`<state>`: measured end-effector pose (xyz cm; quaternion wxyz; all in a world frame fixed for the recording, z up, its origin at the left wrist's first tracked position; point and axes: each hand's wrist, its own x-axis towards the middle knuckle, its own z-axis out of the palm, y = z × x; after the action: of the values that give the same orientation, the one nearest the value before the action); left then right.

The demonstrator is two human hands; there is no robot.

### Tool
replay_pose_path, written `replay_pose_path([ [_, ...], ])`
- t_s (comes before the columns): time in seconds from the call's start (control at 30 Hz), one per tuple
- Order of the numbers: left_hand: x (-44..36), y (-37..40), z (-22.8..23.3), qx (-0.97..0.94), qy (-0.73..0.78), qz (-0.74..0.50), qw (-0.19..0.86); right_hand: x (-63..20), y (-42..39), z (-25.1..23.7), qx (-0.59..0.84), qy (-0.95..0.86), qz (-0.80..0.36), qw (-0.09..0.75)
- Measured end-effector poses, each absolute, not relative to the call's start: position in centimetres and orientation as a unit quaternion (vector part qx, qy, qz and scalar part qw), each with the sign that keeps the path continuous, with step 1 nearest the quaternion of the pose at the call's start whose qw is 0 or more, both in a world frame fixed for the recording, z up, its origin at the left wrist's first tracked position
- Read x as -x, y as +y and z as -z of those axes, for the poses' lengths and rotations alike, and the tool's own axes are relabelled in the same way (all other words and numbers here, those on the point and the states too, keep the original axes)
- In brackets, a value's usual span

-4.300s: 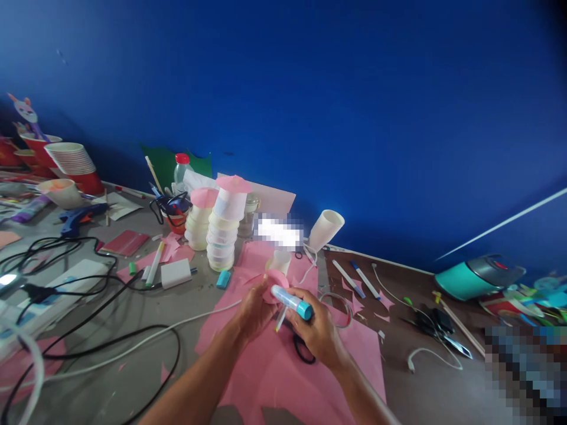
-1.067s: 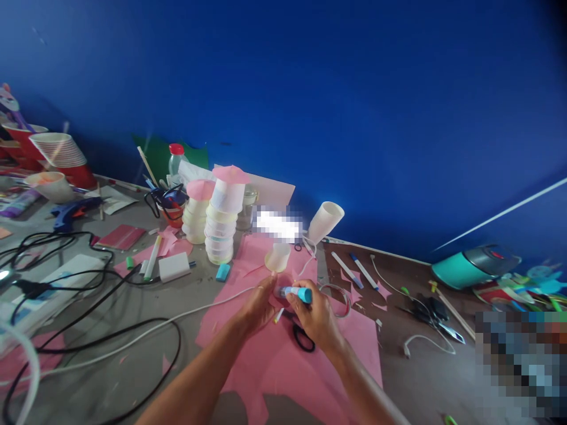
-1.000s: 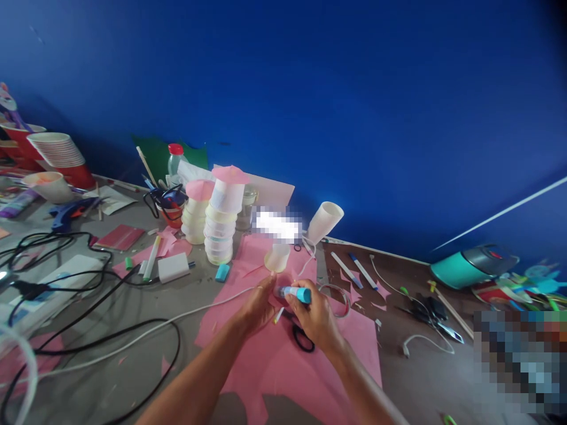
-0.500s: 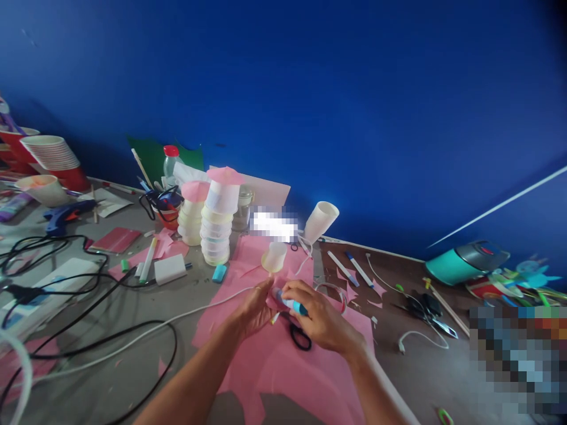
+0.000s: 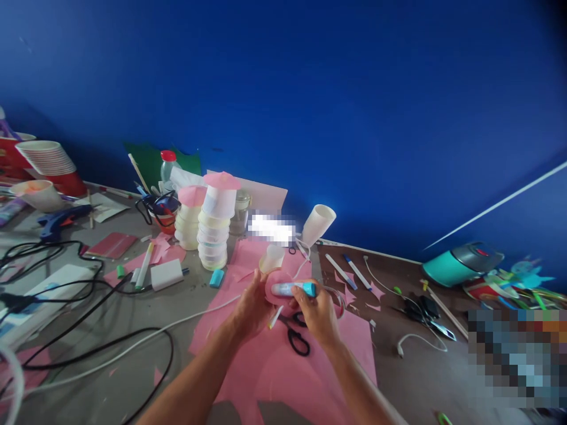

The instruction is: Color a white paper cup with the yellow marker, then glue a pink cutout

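Note:
My left hand [image 5: 250, 304] holds a round piece of pink paper [image 5: 278, 275] at its edge, between thumb and fingers. A glue stick [image 5: 287, 289] with a blue end lies across that paper, and my right hand [image 5: 319, 313] is closed around its blue end. Both hands are over a large pink paper sheet [image 5: 261, 378]. Black-handled scissors [image 5: 298, 342] rest on the sheet just below my right hand, their blades partly hidden. A small white cup [image 5: 271, 258] stands just beyond my fingers.
Two stacks of cups [image 5: 213, 236] with pink paper tops stand left of the sheet, near a small blue piece [image 5: 217, 278]. Cables [image 5: 146, 342] and a glue gun [image 5: 62, 221] lie on the left. Markers [image 5: 358, 273] and a teal bottle [image 5: 452, 264] are to the right.
My right hand has turned the glue stick from a slant to nearly level across the pink paper. The paper's round face now shows more, and the view has shifted slightly.

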<state>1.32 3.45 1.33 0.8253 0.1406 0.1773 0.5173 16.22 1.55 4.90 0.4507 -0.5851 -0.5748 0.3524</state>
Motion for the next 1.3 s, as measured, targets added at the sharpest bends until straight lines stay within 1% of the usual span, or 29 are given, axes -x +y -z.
replay_pose_path([
  [0.07,-1.2,3.5,-1.4,-0.125,0.197,-0.535,0.812,-16.2,1.4,-5.1,0.577,-0.572,-0.353,0.464],
  [0.17,-1.3,3.4,-1.2,-0.103,0.198,-0.532,0.817,-15.7,1.0,-4.5,0.562,-0.607,-0.331,0.453],
  [0.23,-1.4,3.4,-0.8,-0.104,0.196,-0.525,0.822,-15.4,0.9,-4.0,0.548,-0.653,-0.288,0.437],
  [0.33,-1.5,3.4,-0.1,-0.116,0.196,-0.517,0.825,-15.4,0.7,-3.8,0.475,-0.744,-0.216,0.417],
  [0.43,-1.3,3.6,0.0,-0.101,0.192,-0.5,0.838,-16.0,0.8,-4.2,0.391,-0.829,-0.17,0.361],
  [0.57,-0.8,3.8,-0.8,-0.051,0.196,-0.455,0.867,-16.8,0.8,-4.5,0.338,-0.895,-0.082,0.279],
  [0.63,-0.6,3.7,-1.1,-0.031,0.205,-0.433,0.877,-16.9,0.8,-4.5,0.317,-0.91,-0.045,0.262],
  [0.7,-0.5,3.6,-1.3,-0.024,0.213,-0.428,0.878,-17.0,0.8,-4.5,0.306,-0.917,-0.034,0.254],
  [0.8,-0.6,3.6,-1.3,-0.024,0.213,-0.432,0.876,-17.0,0.9,-4.4,0.31,-0.911,-0.053,0.266],
  [0.9,-0.8,3.6,-1.2,-0.03,0.206,-0.448,0.87,-16.8,1.0,-4.2,0.336,-0.879,-0.099,0.324],
  [1.0,-1.2,3.6,-1.0,-0.057,0.196,-0.476,0.855,-16.3,1.0,-3.8,0.414,-0.811,-0.138,0.39],
  [1.07,-1.4,3.5,-0.8,-0.072,0.196,-0.479,0.853,-15.9,0.9,-3.4,0.475,-0.758,-0.152,0.419],
  [1.2,-1.8,3.3,-0.4,-0.072,0.217,-0.497,0.837,-15.5,0.8,-3.0,0.543,-0.699,-0.175,0.431],
  [1.3,-1.7,3.5,-0.2,-0.077,0.227,-0.511,0.826,-15.5,0.8,-3.0,0.52,-0.728,-0.154,0.42],
])
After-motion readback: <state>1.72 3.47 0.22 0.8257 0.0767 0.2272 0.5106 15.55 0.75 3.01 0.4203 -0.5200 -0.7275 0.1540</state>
